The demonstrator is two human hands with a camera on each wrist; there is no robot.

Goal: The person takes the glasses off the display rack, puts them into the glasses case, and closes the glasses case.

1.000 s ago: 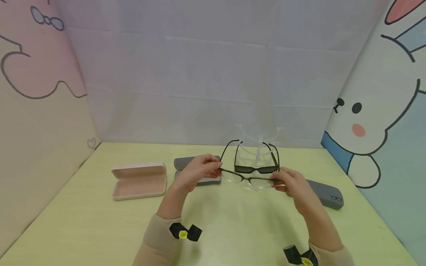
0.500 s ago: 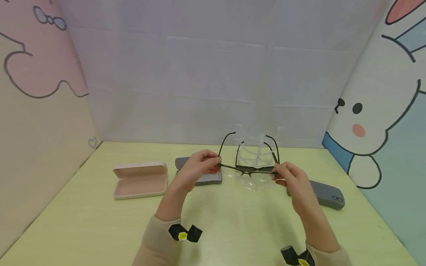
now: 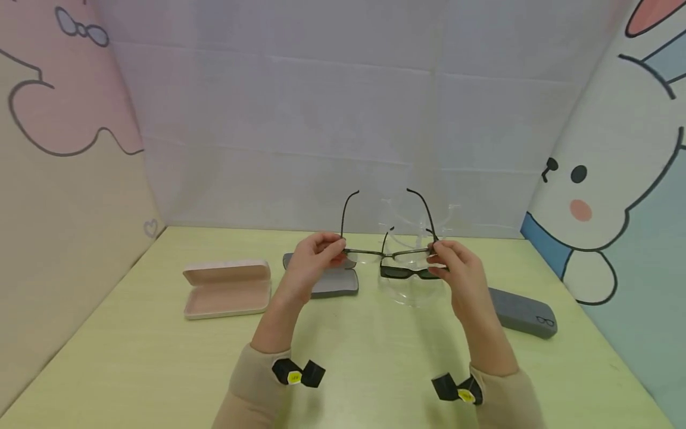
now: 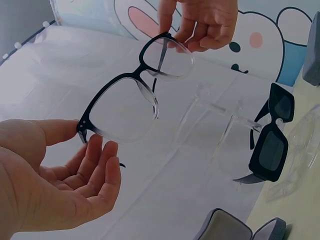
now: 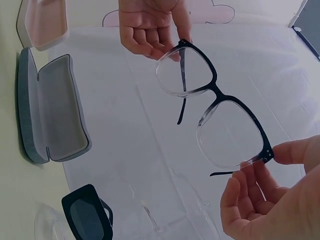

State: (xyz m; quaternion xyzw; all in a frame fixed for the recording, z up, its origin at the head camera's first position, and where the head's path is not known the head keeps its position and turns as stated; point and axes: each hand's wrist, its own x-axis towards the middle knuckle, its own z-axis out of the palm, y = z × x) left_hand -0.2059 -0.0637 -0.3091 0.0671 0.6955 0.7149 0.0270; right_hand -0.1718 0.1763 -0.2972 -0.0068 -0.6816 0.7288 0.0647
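On the table point(image 3: 364, 381), the clear stand point(image 4: 226, 109) is only faintly made out, its limits possibly misjudged. Between the left hand point(image 3: 315, 262) at nine o'clock and the right hand point(image 3: 460, 271) at three, each half-closed, the clear-lensed glasses point(image 4: 141, 66) are pinched aloft by both ends; a two-handed hold is judged in hand, level support called for next. At four o'clock from them, the sunglasses point(image 3: 398, 273) are partly covered by the right hand.

A pale yellow-green tabletop point(image 3: 118, 363) stretches under soft light to a creased, pale lavender backdrop point(image 3: 321, 119) at the far side, flanked by a pink-and-cream wall point(image 3: 69, 208) at left and a pale blue wall point(image 3: 651, 286) bearing a white cartoon rabbit point(image 3: 611, 143) at right.
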